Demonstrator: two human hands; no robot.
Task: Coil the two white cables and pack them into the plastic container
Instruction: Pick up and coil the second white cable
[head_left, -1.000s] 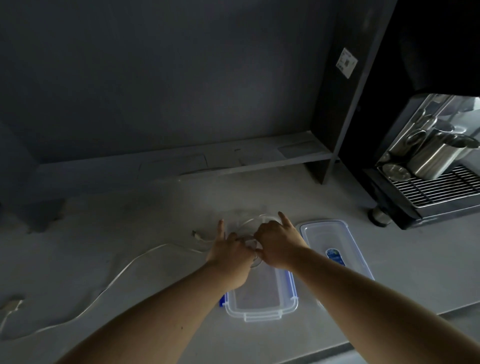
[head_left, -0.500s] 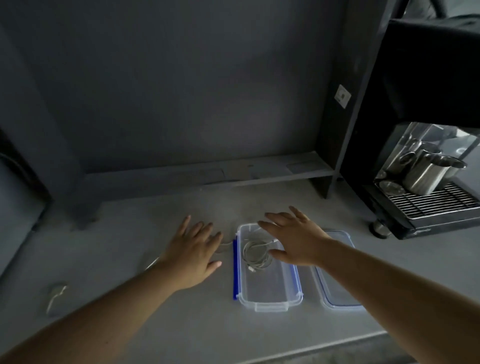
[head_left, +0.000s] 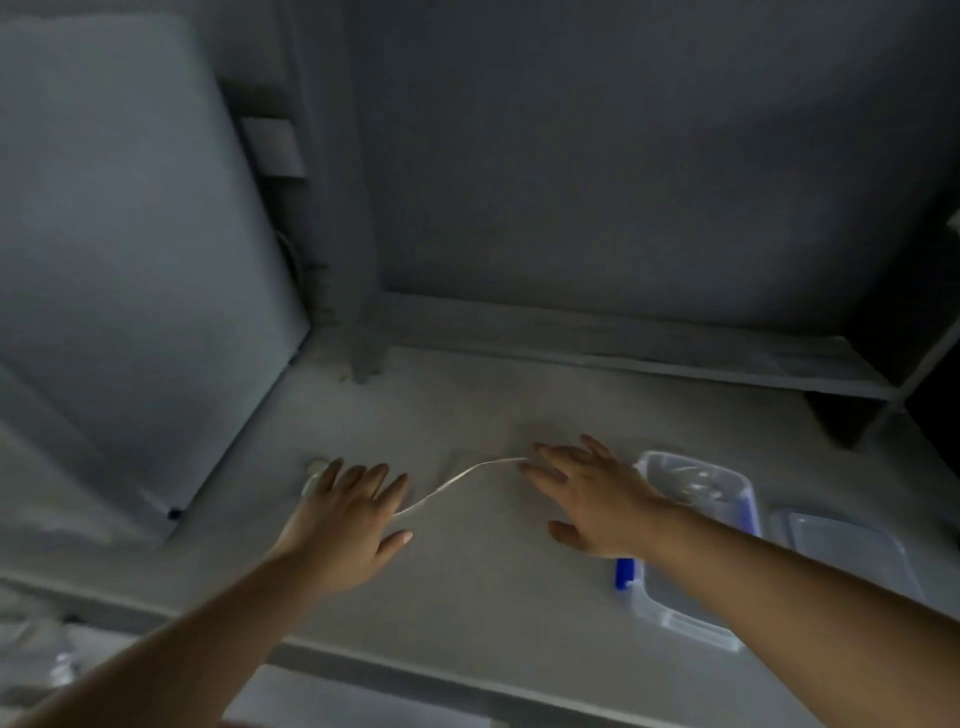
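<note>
A loose white cable (head_left: 457, 478) runs across the grey counter (head_left: 467, 582) between my two hands. My left hand (head_left: 348, 519) hovers flat over its left part, fingers spread, with the cable's plug end (head_left: 314, 467) just past the fingertips. My right hand (head_left: 592, 493) is spread open with its fingertips at the cable's right end. The clear plastic container (head_left: 691, 618) with blue clips sits behind my right wrist, and a coiled white cable (head_left: 698, 480) lies inside it. Neither hand grips anything.
The container's clear lid (head_left: 841, 551) lies flat to the right of the container. A large pale appliance (head_left: 119, 291) stands at the left. A low grey ledge (head_left: 623, 338) runs along the back wall. The counter's front edge (head_left: 415, 670) crosses below my forearms.
The view has swung left. Both hands have left the container, where the coiled cable stays, and have moved left over the loose cable on the counter.
</note>
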